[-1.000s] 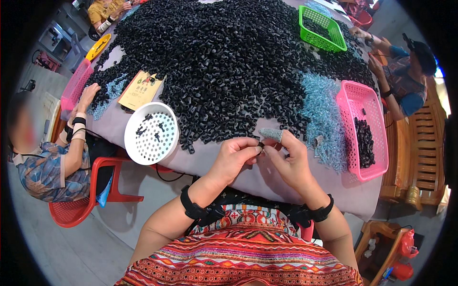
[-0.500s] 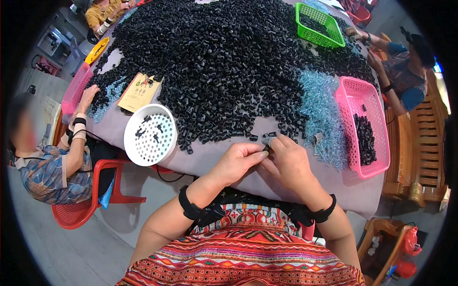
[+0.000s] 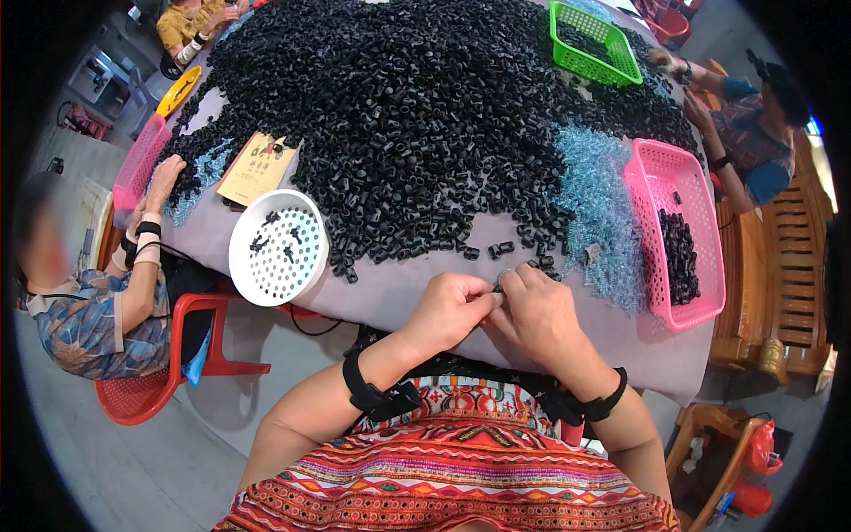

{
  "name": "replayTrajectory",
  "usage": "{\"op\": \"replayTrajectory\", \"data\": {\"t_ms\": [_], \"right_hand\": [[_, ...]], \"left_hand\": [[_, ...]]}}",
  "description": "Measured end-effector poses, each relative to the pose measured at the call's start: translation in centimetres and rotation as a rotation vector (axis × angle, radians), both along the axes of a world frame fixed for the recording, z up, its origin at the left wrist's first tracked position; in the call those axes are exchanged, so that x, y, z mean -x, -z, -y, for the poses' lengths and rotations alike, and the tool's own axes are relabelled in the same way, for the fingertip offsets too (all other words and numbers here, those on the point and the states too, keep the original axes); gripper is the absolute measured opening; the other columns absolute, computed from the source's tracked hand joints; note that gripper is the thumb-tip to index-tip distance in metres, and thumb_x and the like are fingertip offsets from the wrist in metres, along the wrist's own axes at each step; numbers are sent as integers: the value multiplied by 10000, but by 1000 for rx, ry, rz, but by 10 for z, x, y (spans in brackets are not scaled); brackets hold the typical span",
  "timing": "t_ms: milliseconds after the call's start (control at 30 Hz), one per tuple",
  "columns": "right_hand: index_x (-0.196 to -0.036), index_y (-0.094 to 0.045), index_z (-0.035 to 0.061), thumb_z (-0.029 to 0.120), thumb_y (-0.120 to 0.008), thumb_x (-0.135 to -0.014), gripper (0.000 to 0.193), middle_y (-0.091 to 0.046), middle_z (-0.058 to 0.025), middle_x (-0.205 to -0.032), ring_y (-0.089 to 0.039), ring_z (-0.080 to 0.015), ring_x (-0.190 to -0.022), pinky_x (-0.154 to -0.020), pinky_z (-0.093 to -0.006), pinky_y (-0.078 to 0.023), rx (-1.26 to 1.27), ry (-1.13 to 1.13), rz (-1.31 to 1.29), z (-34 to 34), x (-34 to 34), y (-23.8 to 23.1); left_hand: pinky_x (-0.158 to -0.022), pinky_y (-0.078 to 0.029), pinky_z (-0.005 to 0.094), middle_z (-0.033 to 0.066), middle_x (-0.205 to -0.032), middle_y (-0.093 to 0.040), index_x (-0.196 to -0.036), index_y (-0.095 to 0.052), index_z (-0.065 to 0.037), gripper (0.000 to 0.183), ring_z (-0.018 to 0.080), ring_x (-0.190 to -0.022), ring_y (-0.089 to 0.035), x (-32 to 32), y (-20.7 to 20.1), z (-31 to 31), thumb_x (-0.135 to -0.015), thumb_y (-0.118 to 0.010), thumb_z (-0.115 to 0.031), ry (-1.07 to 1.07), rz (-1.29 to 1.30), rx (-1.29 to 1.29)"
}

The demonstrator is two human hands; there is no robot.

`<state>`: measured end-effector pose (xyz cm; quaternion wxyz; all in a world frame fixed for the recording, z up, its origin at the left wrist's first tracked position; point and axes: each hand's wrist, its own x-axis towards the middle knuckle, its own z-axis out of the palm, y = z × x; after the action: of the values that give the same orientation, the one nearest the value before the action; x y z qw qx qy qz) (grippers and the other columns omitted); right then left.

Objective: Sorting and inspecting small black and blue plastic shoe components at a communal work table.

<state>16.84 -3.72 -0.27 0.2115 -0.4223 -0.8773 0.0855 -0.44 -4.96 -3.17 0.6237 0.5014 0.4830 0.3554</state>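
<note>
My left hand (image 3: 452,310) and my right hand (image 3: 538,316) meet over the near edge of the table, thumbs and fingers pinched together. Between the fingertips is a small black plastic part (image 3: 498,288), mostly covered by the fingers. Just beyond the hands spreads a large heap of small black plastic fittings (image 3: 417,151), with several loose ones at its near edge. To the right of the heap lies a pile of small clear bluish pieces (image 3: 598,213). A white perforated bowl (image 3: 310,257) on the left holds several black parts.
A pink basket (image 3: 700,310) with black parts stands at the right, a green basket (image 3: 620,75) farther back. A yellow booklet (image 3: 253,177) lies beyond the bowl. Co-workers sit at left (image 3: 106,310), far left (image 3: 186,27) and right (image 3: 753,151). A red chair (image 3: 182,355) is at left.
Both hands have drawn slightly down and toward me, still pinched together, uncovering loose black fittings at the heap's edge. The dark part is now more hidden by the fingers.
</note>
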Motion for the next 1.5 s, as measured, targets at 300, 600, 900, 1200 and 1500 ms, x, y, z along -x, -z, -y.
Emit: {"op": "replayTrajectory", "data": {"t_ms": [300,600,900,1200,1500], "right_hand": [[-827,-597,51,235,-721,-752,235,-592,-102,-781,-648,-272,-722,-590,-370,-535,-10,-7,122,7,2,4],[-944,-634,41,258,-743,-790,288,-632,-145,-858,-654,-336,-771,-675,-429,-519,93,331,-52,-9,-58,-29],[-1187,-649,26,96,-718,-841,360,-576,-116,-818,-585,-211,-719,-648,-349,-472,-74,807,14,-35,-214,-41],[-1090,-644,28,18,-656,-823,268,-629,-164,-911,-610,-362,-871,-751,-449,-499,131,190,-113,-9,-97,-8],[-964,-617,6,-3,-646,-818,149,-574,-158,-835,-582,-364,-821,-709,-451,-476,157,189,-104,-10,-76,-3]], "left_hand": [[-599,-483,244,23,-730,-689,-816,-702,28,200,59,-652,-592,6,-3,-4,-941,-637,-115,156,-283,-60],[-680,-504,235,31,-850,-700,-1011,-697,27,228,51,-764,-608,7,-8,-9,-982,-633,-191,124,-68,-42],[-768,-532,427,97,-1001,-617,-1115,-673,-73,248,324,-899,-647,0,-17,-44,-871,-682,-114,146,-798,-699],[-719,-531,411,87,-910,-593,-976,-663,-65,141,304,-852,-643,-2,-16,-50,-857,-697,-132,148,-894,-808],[-589,-505,250,64,-868,-685,-945,-625,-19,97,97,-628,-610,7,-23,-23,-971,-617,-112,99,-290,-130]]}}
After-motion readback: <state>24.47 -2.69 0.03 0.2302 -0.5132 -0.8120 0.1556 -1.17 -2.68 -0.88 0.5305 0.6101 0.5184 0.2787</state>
